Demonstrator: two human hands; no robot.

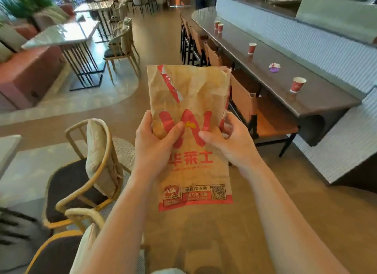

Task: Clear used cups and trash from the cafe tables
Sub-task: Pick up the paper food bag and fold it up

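A brown paper bag point(191, 94) with red print is held upright in front of me, over the floor. My left hand point(155, 145) grips its left edge, thumb across the red logo. My right hand point(230, 143) grips its right edge, thumb on the front. On the long dark counter point(265, 73) to the right stand red paper cups: one near point(297, 85), one further along point(252, 48), and a pair at the far end point(218, 26). A small purple and white piece of trash point(274, 67) lies between the two nearer cups.
Orange-backed stools point(242, 102) line the counter's near side. A cushioned wooden chair point(89, 167) stands at my lower left, another point(120, 47) by a marble table point(61, 34) further back. A wood-floored aisle point(161, 38) runs ahead between them. A white ribbed bar wall point(318, 49) rises behind the counter.
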